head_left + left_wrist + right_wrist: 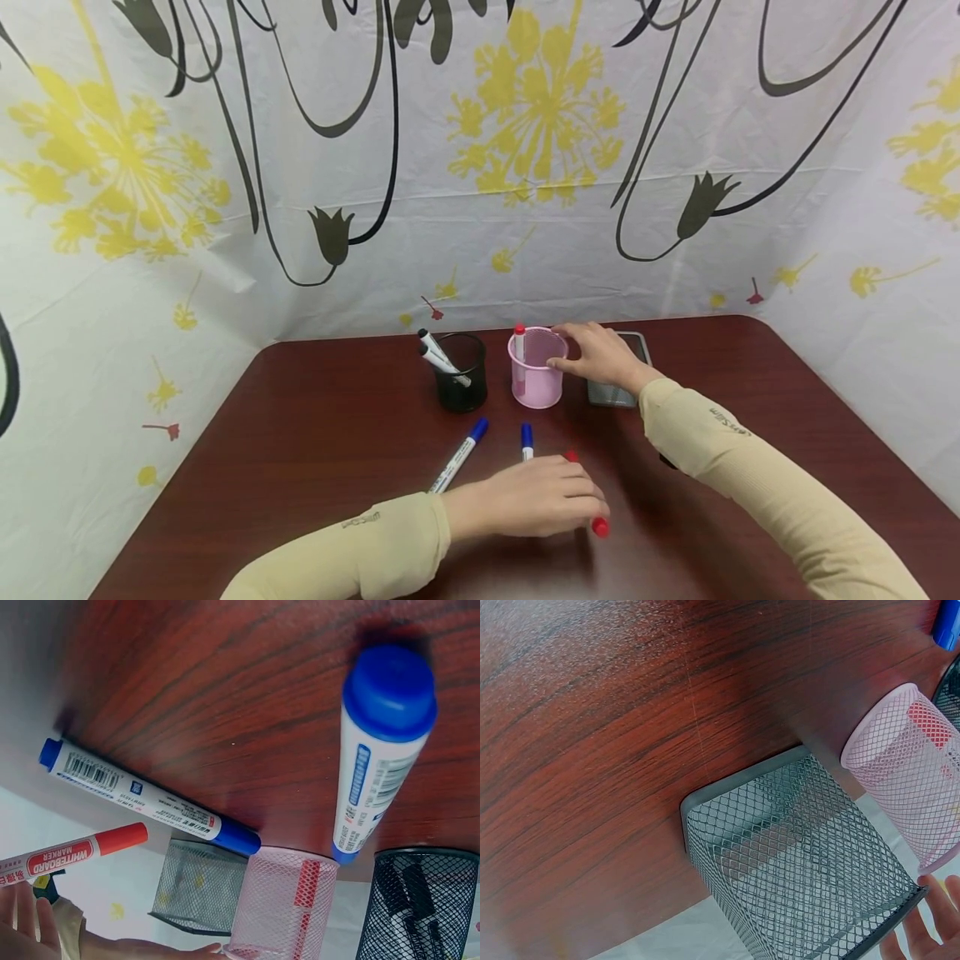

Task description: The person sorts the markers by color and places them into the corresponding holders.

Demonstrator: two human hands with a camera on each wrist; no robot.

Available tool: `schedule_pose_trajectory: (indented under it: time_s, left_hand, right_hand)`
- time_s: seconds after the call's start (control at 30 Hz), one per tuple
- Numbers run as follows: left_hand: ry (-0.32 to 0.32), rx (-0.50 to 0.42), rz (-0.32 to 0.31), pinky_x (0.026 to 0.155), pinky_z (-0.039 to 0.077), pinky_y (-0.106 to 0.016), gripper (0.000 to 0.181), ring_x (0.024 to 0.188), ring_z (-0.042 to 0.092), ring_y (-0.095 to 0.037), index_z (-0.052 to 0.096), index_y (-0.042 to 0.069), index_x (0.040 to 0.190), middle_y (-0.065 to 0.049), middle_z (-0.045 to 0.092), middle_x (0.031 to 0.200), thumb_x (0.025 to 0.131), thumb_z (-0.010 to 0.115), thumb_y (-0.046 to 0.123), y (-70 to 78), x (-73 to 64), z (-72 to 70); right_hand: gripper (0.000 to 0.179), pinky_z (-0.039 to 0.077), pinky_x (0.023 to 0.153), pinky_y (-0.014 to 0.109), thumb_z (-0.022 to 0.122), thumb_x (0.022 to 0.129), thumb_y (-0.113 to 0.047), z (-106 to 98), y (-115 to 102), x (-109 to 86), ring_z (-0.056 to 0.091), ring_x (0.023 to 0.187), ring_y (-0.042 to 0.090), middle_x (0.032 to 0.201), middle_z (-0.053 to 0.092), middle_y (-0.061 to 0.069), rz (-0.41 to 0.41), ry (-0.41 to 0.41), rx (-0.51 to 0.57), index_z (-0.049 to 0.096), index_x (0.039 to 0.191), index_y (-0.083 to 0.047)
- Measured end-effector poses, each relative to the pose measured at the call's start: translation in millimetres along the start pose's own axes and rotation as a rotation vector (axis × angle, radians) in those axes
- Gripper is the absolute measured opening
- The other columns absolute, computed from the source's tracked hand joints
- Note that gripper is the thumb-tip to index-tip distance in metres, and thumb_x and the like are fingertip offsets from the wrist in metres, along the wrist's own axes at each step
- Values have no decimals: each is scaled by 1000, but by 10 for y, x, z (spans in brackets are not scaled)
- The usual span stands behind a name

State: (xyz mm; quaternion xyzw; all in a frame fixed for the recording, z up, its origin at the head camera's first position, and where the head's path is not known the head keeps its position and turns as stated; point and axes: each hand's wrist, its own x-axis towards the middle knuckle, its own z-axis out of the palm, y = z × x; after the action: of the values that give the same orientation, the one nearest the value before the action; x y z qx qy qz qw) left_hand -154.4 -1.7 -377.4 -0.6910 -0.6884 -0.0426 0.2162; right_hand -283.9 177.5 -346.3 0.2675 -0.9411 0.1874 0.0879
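Observation:
My left hand (536,497) grips a red-capped whiteboard marker (75,853) low over the table; in the head view only the red ends show past the fingers. My right hand (600,358) holds the right side of the pink mesh pen cup (537,387) at its rim, thumb in front. A red marker (520,343) stands inside that cup. Two blue-capped markers lie on the table near the left hand: one slanted marker (453,462), and another marker (527,442) partly hidden behind the hand.
Left of the pink cup stands a black mesh cup (461,396) with black-capped markers (438,354) leaning in it. A grey square mesh holder (802,855) stands to the right, partly behind the right hand. A patterned cloth (480,283) hangs behind the brown table (315,442).

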Motion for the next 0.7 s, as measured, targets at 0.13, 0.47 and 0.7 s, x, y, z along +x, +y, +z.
schedule_pose_trajectory:
  time_s: [0.13, 0.47, 0.7]
  left_hand:
    - [36, -57, -41, 83, 32, -14, 17, 93, 48, -4, 61, 17, 102, 9, 58, 102, 89, 51, 19, 13, -20, -52]
    - [110, -220, -156, 80, 33, -10, 22, 88, 45, 0, 59, 12, 103, 9, 57, 95, 82, 63, 18, 22, -75, -231]
    - [187, -277, -207, 80, 33, -10, 22, 82, 45, 1, 58, 12, 102, 9, 55, 89, 81, 64, 17, 12, -56, -340]
  right_hand:
    - [60, 35, 83, 52, 66, 76, -42, -1, 1, 3, 47, 99, 30, 111, 57, 13, 3, -1, 2, 52, 120, -3]
    - [60, 36, 82, 51, 65, 76, -42, 1, 9, 15, 48, 99, 31, 110, 57, 12, -5, 3, -11, 53, 120, -4]
    - [59, 37, 81, 51, 65, 76, -42, -2, 2, 11, 48, 99, 31, 110, 57, 12, -11, 7, -7, 53, 119, -4]
